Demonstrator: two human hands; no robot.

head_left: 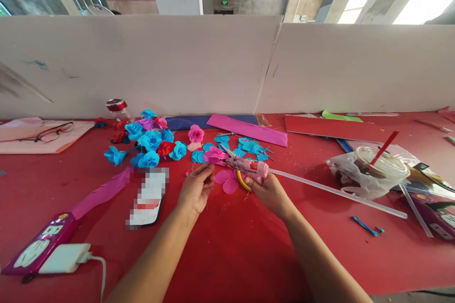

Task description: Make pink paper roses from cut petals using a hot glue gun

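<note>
My left hand (197, 187) pinches a pink paper flower (215, 155) at its lower left side. In my right hand (268, 193) is a pink glue gun (249, 166), its nozzle pointing left at the flower. A long translucent glue stick (337, 191) sticks out of the gun's back to the right. Under the gun lie scissors with a yellow handle (243, 182), partly hidden. Loose pink petals (227, 182) rest on the red table between my hands. Blue paper petals (253, 147) are scattered just beyond, and a finished pink flower (196, 134) stands behind.
Blue and red paper flowers (150, 140) are heaped at the left, near a phone (149, 198) and a power strip (42, 242). A bagged cup (382, 163) stands at the right. Pink paper (247, 129) lies before the white partition (142, 64).
</note>
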